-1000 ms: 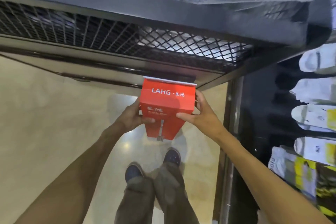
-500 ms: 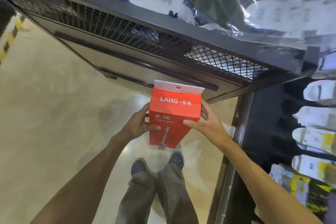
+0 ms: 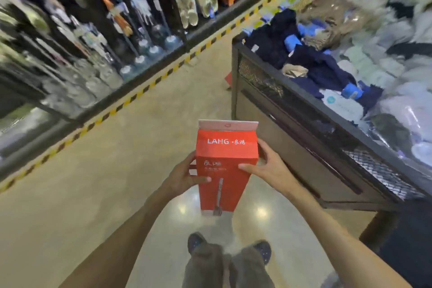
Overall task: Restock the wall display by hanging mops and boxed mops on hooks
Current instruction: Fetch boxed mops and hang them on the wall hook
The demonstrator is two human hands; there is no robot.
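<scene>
In the aisle w/ a beige polished floor (image 3: 98, 194), I'm looking down at both hands holding a red boxed mop (image 3: 225, 168) out in front, chest-side, above my shoes (image 3: 196, 241). Box is upright, tilted a bit away at the top; white hang tab (image 3: 228, 124) w/ a slot at the top edge, "LAHG" in white on the upper face, pic of a mop handle lower down. Left hand (image 3: 182, 179) grips the box's left side: thumb curled across the front face, other fingers wrapped behind, mostly hidden. Right hand (image 3: 271, 168) grips the right side: thumb across the front near the mid fold, fingers round the back edge. So both hands clamp the box betw. them, fingers narrow round it; nothing else held.

Right of me: black metal bin table (image 3: 304, 110) w/ mesh sides, piled w/ bagged textiles (image 3: 327, 63), navy, blue, white & beige. Box is near its corner, not touching. Left & ahead: wall display (image 3: 93, 30), blurred, w/ hanging goods; details too smeared to tell. Yellow-black hazard tape (image 3: 149, 86) runs along the floor at the display's foot. Small red thing (image 3: 228, 78) on the floor by the bin's far corner, can't tell what.
</scene>
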